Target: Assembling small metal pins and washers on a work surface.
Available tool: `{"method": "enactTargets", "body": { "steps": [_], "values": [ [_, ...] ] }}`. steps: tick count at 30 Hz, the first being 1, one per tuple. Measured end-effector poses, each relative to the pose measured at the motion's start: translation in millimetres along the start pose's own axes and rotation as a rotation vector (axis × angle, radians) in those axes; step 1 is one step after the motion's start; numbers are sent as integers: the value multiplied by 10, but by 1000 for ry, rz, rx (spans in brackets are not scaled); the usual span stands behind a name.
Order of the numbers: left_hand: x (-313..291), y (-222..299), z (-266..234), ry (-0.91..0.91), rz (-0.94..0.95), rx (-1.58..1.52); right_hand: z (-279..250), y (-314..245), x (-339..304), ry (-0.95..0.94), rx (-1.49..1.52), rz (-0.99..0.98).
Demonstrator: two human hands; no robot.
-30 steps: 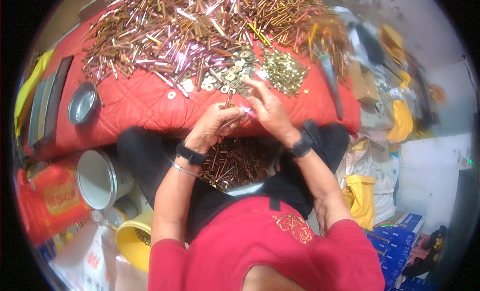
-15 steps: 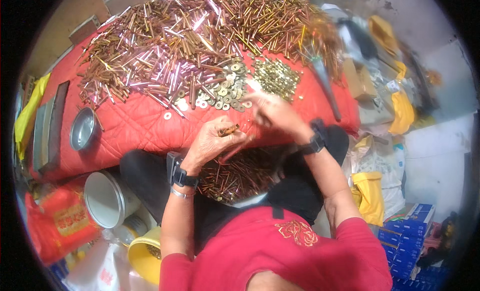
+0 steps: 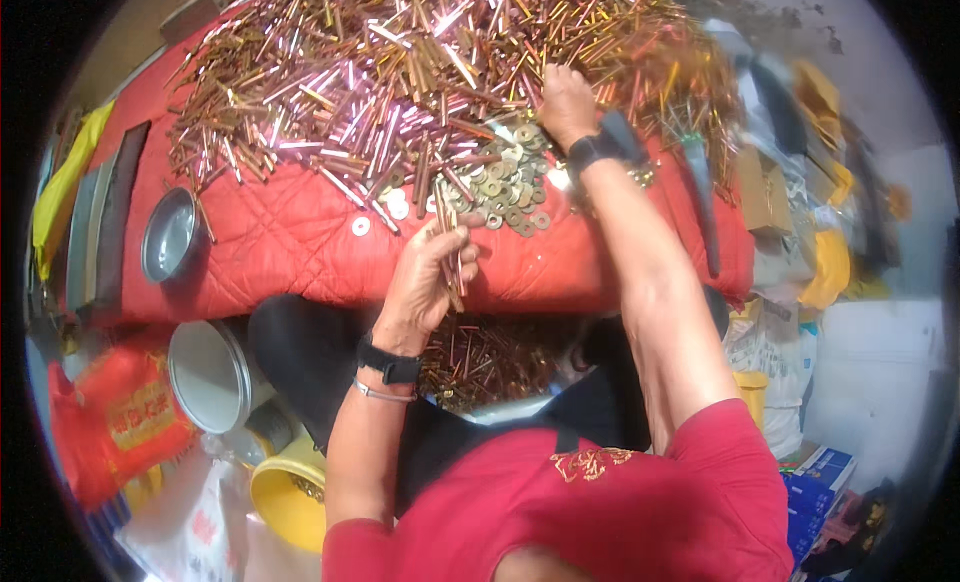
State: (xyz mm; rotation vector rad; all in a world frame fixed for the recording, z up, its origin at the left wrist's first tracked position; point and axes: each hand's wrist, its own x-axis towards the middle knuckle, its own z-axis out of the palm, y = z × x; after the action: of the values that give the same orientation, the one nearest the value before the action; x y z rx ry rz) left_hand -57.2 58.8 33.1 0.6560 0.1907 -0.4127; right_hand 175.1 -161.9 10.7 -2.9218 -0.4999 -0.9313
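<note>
Fingers of your left hand pinch some tubes just your side of the washers; your right hand is beyond the washers, at the tube pile, its fingers' grip impossible to tell.

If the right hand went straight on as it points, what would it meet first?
The right hand would probably meet the large heap of shiny, copper-coloured, slender metal tubes directly ahead; whether it already touches them is unclear.

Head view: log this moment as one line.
left hand: holding metal tubes | right hand: at tube pile | washers: on red cloth | bowl: cloth's left side
</note>
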Motion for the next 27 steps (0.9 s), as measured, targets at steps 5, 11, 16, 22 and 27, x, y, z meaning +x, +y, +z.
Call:
{"method": "enactTargets", "body": {
  "steps": [5, 11, 16, 22, 27],
  "values": [
    [22, -54, -61, 75, 108, -45, -345, 123, -168, -57, 234, 63],
    [36, -88, -267, 79, 117, -72, -1511, -184, -931, -399, 708, 152],
    [22, -162, -6, 275, 112, -21, -1616, -327, -1437, -451, 686, 122],
    [40, -191, -161, 100, 130, 71, -1482, -337, -1440, -380, 565, -33],
    [28, -199, -133, 98, 177, 109, -1532, -399, -1363, -402, 585, -68]
  ]
}}
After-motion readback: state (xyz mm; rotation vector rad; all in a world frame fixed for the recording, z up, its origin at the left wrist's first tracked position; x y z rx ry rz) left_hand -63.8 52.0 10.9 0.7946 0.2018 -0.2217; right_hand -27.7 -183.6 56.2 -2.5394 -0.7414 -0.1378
